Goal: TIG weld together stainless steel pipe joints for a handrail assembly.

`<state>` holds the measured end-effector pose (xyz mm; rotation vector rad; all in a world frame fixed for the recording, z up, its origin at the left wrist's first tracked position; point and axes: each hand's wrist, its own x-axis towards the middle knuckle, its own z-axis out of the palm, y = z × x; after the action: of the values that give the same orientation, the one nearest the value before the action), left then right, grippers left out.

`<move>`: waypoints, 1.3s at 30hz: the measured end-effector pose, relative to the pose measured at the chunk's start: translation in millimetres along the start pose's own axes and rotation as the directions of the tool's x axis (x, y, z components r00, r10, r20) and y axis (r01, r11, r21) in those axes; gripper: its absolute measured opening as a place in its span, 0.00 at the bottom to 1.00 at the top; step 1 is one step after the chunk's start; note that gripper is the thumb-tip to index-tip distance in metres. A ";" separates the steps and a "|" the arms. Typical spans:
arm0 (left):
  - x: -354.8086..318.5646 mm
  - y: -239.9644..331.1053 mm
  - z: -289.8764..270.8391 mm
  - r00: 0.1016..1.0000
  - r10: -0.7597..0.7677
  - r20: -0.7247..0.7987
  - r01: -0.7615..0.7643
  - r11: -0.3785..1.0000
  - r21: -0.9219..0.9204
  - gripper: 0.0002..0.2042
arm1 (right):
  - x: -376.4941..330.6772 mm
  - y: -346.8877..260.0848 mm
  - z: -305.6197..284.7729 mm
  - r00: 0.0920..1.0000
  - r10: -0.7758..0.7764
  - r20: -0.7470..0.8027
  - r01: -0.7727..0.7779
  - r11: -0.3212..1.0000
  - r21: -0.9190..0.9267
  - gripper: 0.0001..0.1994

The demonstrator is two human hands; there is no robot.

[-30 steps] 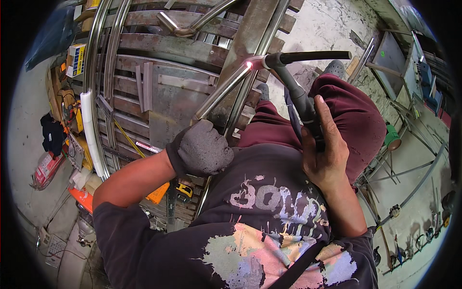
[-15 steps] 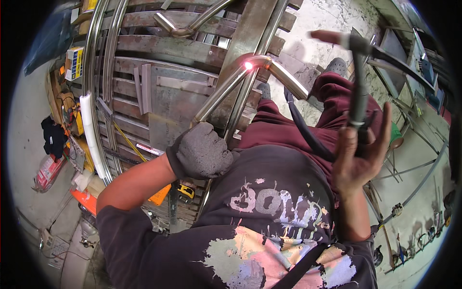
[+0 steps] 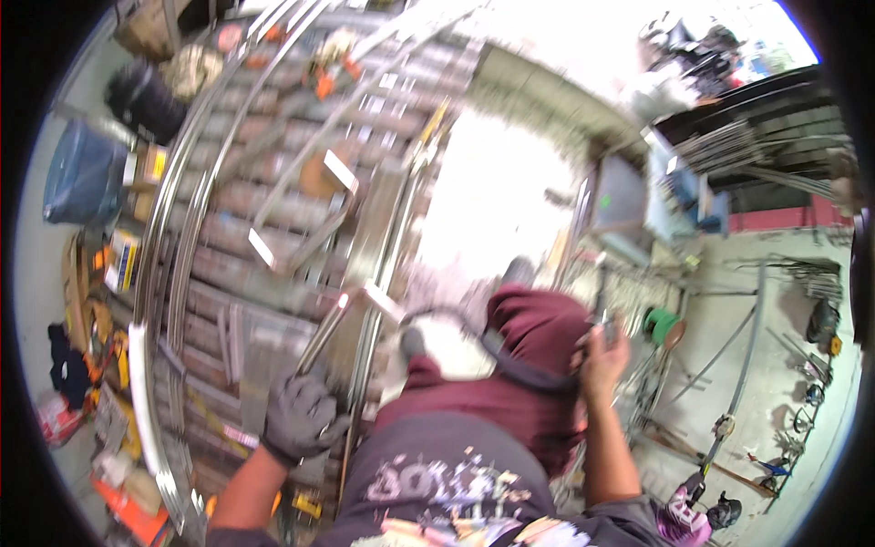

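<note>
My left hand (image 3: 303, 421), in a dark grey glove, is closed round the near end of a shiny metal tube (image 3: 323, 339). That tube slants up to a bent joint, where a shorter tube piece (image 3: 385, 303) angles off to the right; a small pinkish glow shows at the bend. My bare right hand (image 3: 602, 360) grips a welding torch (image 3: 602, 296), held upright to the right of my knee and well apart from the tubes. From the torch a dark cable (image 3: 533, 376) loops across my thigh. Motion blurs the torch head.
Under the tubes lies a slatted metal bench (image 3: 246, 228) with a long flat bar (image 3: 374, 223) along its right side. Another bent tube piece (image 3: 314, 242) rests farther up. Long curved tubes (image 3: 164, 237) run down the left. A green round container (image 3: 663, 328) stands right.
My view has swung to take in more of the far room. The bright spot at the joint has dimmed. My right hand has turned, and the torch now stands lower beside my knee.
</note>
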<state>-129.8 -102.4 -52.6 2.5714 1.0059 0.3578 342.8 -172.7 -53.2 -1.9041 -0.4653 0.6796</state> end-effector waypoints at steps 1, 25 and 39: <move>-8.6 -0.7 6.1 0.999 -0.048 -0.017 0.049 0.997 0.055 0.15 | 4.4 6.8 4.2 0.999 0.050 0.003 -0.050 0.997 0.058 0.26; -53.1 -62.4 115.8 0.446 -0.894 -0.039 0.383 0.230 -0.895 0.18 | 66.3 26.7 22.6 0.981 -0.046 0.190 0.010 0.983 0.186 0.29; -14.5 -50.1 42.7 0.449 -0.869 0.208 -0.224 -0.335 -0.915 0.07 | 100.6 22.6 -6.9 0.979 -0.127 0.162 0.106 0.986 0.131 0.15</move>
<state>-155.0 -88.2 -113.5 0.2061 1.0531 1.3370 424.7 -127.1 -96.7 -1.6977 -0.6251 0.7783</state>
